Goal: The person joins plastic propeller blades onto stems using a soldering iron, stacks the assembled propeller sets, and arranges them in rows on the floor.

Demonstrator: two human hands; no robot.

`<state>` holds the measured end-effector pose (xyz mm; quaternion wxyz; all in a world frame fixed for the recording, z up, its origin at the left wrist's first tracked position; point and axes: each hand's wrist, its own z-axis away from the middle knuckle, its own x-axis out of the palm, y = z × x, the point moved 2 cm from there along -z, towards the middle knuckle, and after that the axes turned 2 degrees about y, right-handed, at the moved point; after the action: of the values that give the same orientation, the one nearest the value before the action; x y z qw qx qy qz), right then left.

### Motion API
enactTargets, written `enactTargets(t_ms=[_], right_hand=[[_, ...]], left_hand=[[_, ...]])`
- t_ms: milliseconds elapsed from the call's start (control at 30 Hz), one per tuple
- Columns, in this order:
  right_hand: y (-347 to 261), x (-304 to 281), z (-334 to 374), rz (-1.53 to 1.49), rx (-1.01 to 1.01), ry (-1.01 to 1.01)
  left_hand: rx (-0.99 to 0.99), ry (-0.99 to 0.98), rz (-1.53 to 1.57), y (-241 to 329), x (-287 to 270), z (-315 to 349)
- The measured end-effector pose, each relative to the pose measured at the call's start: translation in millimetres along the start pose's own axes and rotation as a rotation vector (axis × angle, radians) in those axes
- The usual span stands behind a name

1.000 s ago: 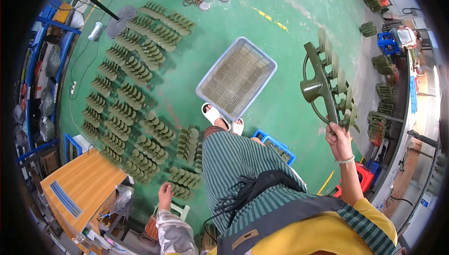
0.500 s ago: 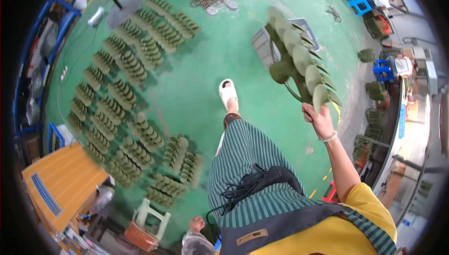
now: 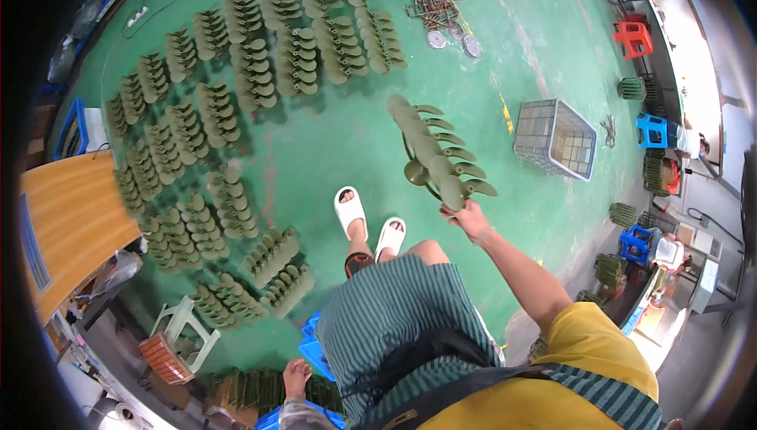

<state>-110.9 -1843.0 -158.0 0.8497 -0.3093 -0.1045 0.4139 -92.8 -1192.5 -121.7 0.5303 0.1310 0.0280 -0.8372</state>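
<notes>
Green flooring [image 3: 331, 146] is surrounding the grey crate [image 3: 539, 129], which is standing well apart from both hands. Left of the crate, an olive-green bladed part [image 3: 432, 152] is hanging above the floor, supported by the right hand [image 3: 467, 221]. The right fingers [image 3: 453, 215] are grasping its near end; how far they are wrapping underneath cannot be told. Most of the part's length is lying beyond the fingertips, running away from the wearer and slanting away from the crate. Its thin blade edges are facing the crate, while a round boss [image 3: 415, 171] is projecting on the opposite side.

Well to the lower left of the crate, the left hand [image 3: 296, 375] is hovering near a blue container [image 3: 315, 345]. Its fingers are appearing too small to tell whether they are released or clenched.

Farther left of the crate, rows of similar bladed parts [image 3: 253, 75] are resting on the flooring. To its lower left, white slippers [image 3: 349, 213] are standing on the floor. To its upper left, metal rods [image 3: 432, 4] are lying in a heap, with metal discs [image 3: 472, 45] just beside them. Right of the crate, a blue stool [image 3: 651, 130] is standing.
</notes>
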Motion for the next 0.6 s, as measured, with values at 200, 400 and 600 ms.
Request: enactTargets(t_ms=[200,400,600], right_hand=[[51.3,-9.5,-145.2,0.066,0.093,0.078],[108.9,-28.1,-290.1,0.049,-0.085,0.049],[178.6,-26.7,-419.7,-0.060,-0.268,0.045]], left_hand=[[0.097,0.025,0.197,35.9,85.8,-11.6],[0.090,0.012,0.230,-2.7,176.3,-74.3],[0.228,0.139,0.167,-10.8,209.6,-205.4]])
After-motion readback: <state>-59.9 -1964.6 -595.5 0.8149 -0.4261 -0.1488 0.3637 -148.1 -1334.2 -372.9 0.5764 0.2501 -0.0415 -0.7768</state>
